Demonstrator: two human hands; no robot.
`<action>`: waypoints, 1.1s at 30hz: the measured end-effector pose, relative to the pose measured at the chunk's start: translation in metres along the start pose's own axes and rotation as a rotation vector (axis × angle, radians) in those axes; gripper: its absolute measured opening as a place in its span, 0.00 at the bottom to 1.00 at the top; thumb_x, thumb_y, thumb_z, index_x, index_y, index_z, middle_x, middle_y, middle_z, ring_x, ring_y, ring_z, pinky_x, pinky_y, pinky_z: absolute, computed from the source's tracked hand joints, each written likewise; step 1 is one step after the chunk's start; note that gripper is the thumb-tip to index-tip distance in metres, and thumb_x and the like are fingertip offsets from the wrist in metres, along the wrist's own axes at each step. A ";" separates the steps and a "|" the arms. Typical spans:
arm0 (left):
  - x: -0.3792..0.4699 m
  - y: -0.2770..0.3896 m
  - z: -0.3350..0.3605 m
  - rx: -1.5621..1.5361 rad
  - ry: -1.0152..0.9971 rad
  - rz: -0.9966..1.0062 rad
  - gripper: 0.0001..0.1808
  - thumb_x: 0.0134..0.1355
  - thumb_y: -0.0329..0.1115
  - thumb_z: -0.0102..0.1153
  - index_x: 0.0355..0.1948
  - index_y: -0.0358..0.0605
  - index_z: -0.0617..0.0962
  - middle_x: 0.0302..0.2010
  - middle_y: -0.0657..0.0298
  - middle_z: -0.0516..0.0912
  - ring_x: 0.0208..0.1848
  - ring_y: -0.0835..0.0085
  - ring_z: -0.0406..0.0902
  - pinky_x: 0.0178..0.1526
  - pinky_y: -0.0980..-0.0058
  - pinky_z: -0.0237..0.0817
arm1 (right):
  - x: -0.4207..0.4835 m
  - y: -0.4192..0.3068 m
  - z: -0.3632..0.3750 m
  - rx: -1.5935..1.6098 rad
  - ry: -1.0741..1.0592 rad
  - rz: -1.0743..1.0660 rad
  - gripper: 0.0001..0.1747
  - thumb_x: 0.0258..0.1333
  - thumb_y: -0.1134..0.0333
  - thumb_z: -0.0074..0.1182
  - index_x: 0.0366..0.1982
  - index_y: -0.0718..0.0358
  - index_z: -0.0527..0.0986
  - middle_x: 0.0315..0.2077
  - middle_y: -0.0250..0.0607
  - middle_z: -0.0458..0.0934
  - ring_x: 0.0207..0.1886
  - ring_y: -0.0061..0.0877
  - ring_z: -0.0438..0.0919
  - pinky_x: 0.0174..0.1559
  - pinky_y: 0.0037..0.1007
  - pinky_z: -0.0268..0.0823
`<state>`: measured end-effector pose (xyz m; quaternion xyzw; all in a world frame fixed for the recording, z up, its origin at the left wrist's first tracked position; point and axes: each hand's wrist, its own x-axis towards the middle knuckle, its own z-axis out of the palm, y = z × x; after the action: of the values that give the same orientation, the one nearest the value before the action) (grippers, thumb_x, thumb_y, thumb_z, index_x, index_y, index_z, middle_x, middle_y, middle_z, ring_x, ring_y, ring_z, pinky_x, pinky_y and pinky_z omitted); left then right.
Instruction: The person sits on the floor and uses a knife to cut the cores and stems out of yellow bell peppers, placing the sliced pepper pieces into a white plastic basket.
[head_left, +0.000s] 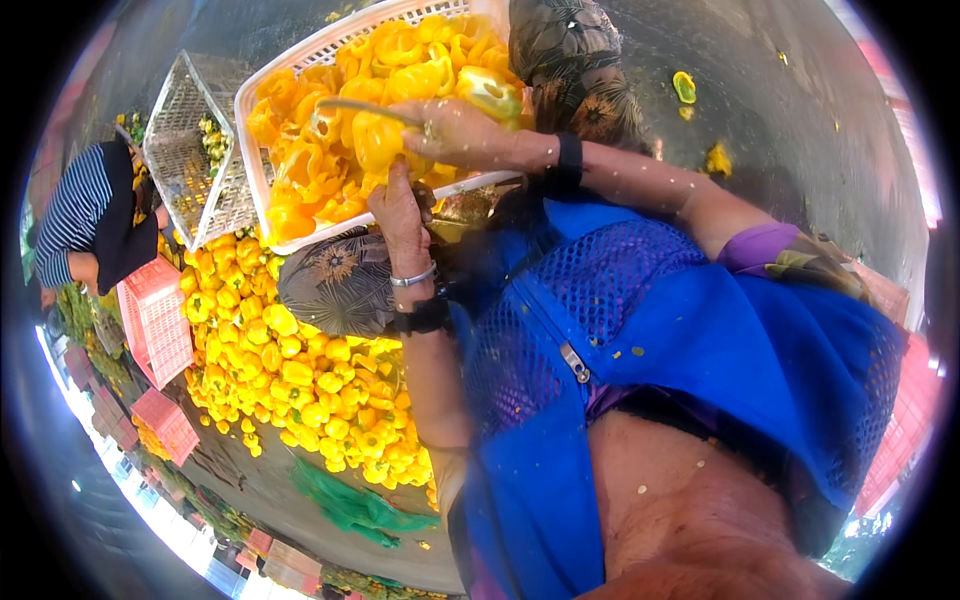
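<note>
My right hand (469, 135), with a black band on its wrist, grips a thin, slightly curved, blurred tool (367, 110); its exact kind is unclear. A yellow bell pepper (377, 142) is between my hands. My left hand (401, 210), wearing a metal bangle and a black wristband, holds it from below with the thumb against it. Both hands are over the near side of a white plastic crate (259, 172), filled with opened yellow bell pepper pieces (304, 169). One paler, green-tinged piece (487, 91) lies near my right knuckles.
Whole yellow bell peppers (300, 367) form a big heap left of my knee. A tilted, dirty white crate (187, 150), pink crates (157, 319) and a person in a striped top (71, 202) are at the left. Green netting (360, 502) and pepper scraps (718, 160) lie on the floor.
</note>
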<state>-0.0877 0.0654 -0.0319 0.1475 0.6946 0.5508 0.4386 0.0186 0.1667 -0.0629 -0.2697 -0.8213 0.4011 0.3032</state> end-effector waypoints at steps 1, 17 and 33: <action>0.000 0.000 -0.003 0.000 -0.026 0.025 0.16 0.60 0.42 0.54 0.20 0.43 0.73 0.11 0.64 0.71 0.08 0.81 0.63 0.10 0.83 0.49 | 0.006 -0.007 -0.010 0.062 -0.061 0.071 0.22 0.58 0.60 0.49 0.51 0.63 0.69 0.34 0.48 0.78 0.33 0.35 0.78 0.35 0.34 0.71; -0.037 0.073 -0.060 0.109 0.356 0.639 0.20 0.62 0.36 0.53 0.13 0.43 0.72 0.11 0.70 0.70 0.13 0.83 0.63 0.19 0.79 0.53 | 0.022 0.036 -0.052 0.757 -0.074 0.120 0.22 0.63 0.65 0.48 0.58 0.61 0.67 0.34 0.32 0.75 0.30 0.13 0.70 0.31 0.13 0.64; -0.230 -0.137 -0.273 1.152 0.139 -0.496 0.28 0.45 0.56 0.64 0.41 0.47 0.79 0.35 0.53 0.82 0.40 0.56 0.79 0.40 0.62 0.69 | 0.047 -0.011 -0.015 0.565 -0.197 0.579 0.20 0.58 0.60 0.53 0.48 0.64 0.73 0.30 0.39 0.81 0.17 0.08 0.65 0.17 0.12 0.57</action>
<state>-0.1288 -0.3142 -0.0489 0.1584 0.9202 -0.0215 0.3573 -0.0041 0.2001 -0.0330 -0.3559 -0.5945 0.7031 0.1598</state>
